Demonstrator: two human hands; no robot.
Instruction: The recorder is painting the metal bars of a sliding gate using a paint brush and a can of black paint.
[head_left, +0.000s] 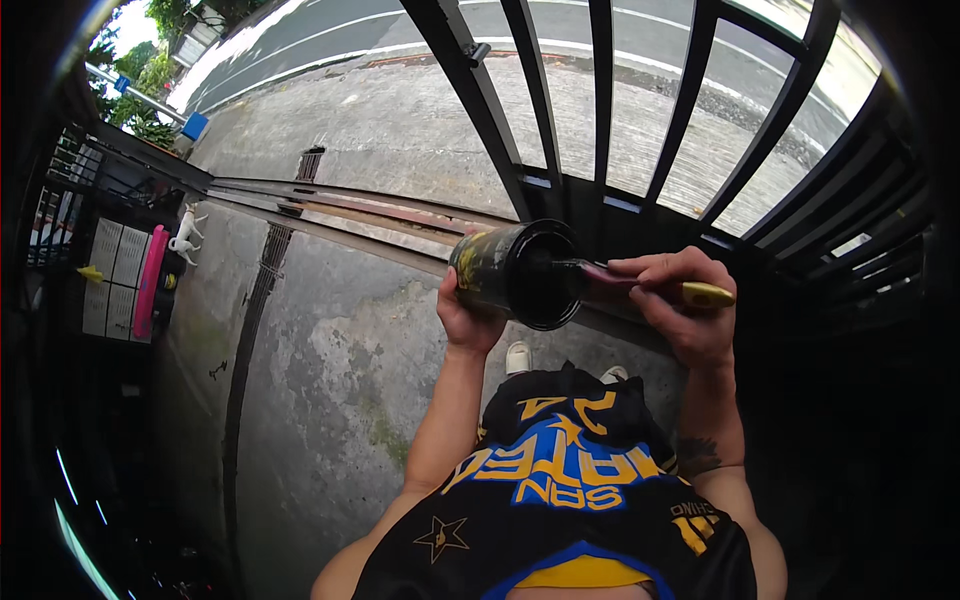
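Observation:
My left hand (472, 319) grips a black paint can (484, 270) from its side and base. The can is tilted, its open mouth turned towards my right hand, and its outside bears yellow smears. A paintbrush (611, 277) with a dark red and yellow-green handle is in my right hand (686, 300). Its bristle end reaches into the can's mouth; the bristles are hidden in the dark inside. Black paint coats the can's rim.
Beyond the can stands a black metal bar gate (600, 97). Metal floor tracks (360, 217) run to the left across concrete. A drain grate (274, 255) crosses the floor. At the far left, a white dog (186, 234) lies by a pink-edged crate (152, 281).

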